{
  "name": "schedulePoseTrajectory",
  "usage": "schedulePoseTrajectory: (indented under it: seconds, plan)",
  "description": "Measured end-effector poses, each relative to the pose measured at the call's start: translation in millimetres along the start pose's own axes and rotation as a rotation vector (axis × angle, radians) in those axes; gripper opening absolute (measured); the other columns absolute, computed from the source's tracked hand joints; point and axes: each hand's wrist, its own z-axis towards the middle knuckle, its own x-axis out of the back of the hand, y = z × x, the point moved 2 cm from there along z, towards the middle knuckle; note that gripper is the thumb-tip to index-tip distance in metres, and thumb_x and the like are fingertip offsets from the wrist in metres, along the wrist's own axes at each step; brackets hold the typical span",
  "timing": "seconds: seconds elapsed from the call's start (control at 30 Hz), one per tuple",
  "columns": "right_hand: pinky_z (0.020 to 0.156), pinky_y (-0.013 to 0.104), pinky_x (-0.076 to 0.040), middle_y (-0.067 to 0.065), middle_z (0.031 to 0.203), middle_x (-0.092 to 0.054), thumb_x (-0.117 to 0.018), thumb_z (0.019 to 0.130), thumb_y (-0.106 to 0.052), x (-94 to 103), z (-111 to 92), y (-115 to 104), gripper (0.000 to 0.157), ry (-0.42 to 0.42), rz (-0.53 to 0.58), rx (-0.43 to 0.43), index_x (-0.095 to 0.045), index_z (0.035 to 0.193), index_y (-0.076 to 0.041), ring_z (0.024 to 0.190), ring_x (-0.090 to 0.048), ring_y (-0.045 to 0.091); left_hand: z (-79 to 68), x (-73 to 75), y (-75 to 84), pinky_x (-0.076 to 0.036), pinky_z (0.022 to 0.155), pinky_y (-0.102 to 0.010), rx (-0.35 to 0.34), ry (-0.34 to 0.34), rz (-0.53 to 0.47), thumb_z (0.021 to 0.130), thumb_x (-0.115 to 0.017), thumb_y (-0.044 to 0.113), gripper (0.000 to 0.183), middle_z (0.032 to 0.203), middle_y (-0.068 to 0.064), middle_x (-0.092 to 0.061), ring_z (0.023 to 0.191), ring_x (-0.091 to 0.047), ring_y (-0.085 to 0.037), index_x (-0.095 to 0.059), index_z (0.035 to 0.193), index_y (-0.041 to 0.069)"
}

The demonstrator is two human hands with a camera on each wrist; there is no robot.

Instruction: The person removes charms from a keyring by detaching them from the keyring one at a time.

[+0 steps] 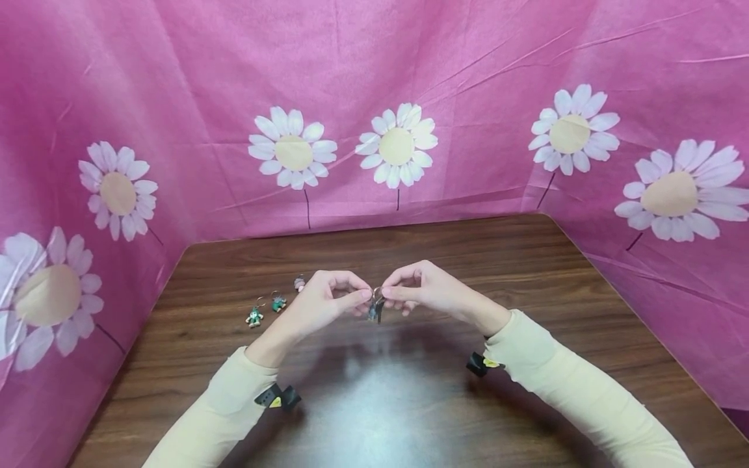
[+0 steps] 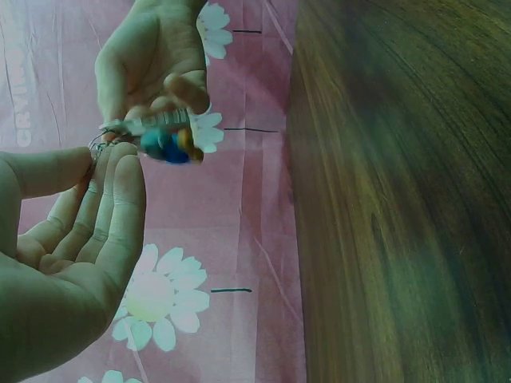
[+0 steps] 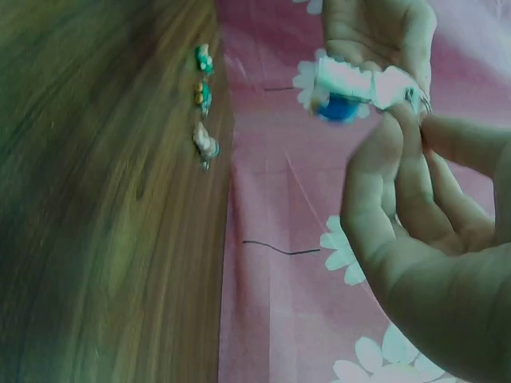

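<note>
Above the table, my left hand (image 1: 318, 302) and right hand (image 1: 430, 292) meet with thumbs and fingertips pinching a metal key ring (image 1: 377, 292). From the ring hang a key (image 3: 343, 76) and a small blue figure charm (image 2: 172, 148), side by side. The charm's details are blurred. In the left wrist view, the left thumb and index finger grip the ring's edge, with the other hand just beyond. Fingertips partly cover the ring in both wrist views, so whether it is pulled apart I cannot tell.
Three small figure keychains lie in a slanting row left of the left hand: a green one (image 1: 254, 317), another green one (image 1: 279, 303) and a pinkish-grey one (image 1: 300, 283). A pink cloth (image 1: 351, 58) with daisies surrounds the brown wooden table (image 1: 234, 266).
</note>
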Motion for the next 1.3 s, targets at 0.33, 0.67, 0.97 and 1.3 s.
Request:
schedulePoseTrajectory:
  seconds: [0.33,0.67,0.97,1.3]
  plan:
    - [0.067,0.039,-0.061,0.017,0.089,-0.072,-0.07,0.097,-0.015,-3.3,-1.3,-3.3,0.017,-0.007,-0.009,0.03,-0.071,0.107,-0.001,0.074,-0.067,0.019,0.6,-0.1,0.8,-0.061,0.081,-0.047,-0.003,-0.001,0.006,0.097,-0.068,0.006,0.015,0.091,-0.016,-0.074,0.083,-0.072,-0.024,-0.071,0.105,-0.006]
    - [0.071,0.029,-0.059,0.01,0.088,-0.071,-0.065,0.099,-0.009,-1.0,-2.2,-6.6,0.013,0.125,0.285,0.001,-0.068,0.109,-0.003,0.079,-0.066,0.016,3.1,-0.9,-0.1,-0.059,0.086,-0.051,0.007,-0.004,-0.011,0.098,-0.068,0.007,0.017,0.097,-0.023,-0.074,0.089,-0.074,-0.027,-0.07,0.107,-0.007]
    - [0.087,0.036,-0.059,0.012,0.103,-0.072,-0.067,0.097,-0.008,1.3,-5.3,-7.6,0.012,0.12,0.288,0.02,-0.072,0.108,-0.004,0.092,-0.07,0.021,2.9,-0.8,-0.6,-0.059,0.086,-0.05,0.007,-0.012,-0.013,0.098,-0.068,0.009,0.018,0.099,-0.02,-0.074,0.094,-0.073,-0.034,-0.07,0.107,-0.006]
    - [0.092,0.048,-0.057,0.015,0.109,-0.073,-0.067,0.098,-0.008,7.5,-5.4,-6.9,0.012,0.102,0.335,0.062,-0.071,0.107,-0.002,0.09,-0.072,0.025,3.4,7.6,-1.0,-0.057,0.085,-0.033,-0.08,0.07,0.157,0.097,-0.071,0.021,0.016,0.1,-0.007,-0.075,0.097,-0.07,-0.02,-0.075,0.105,0.008]
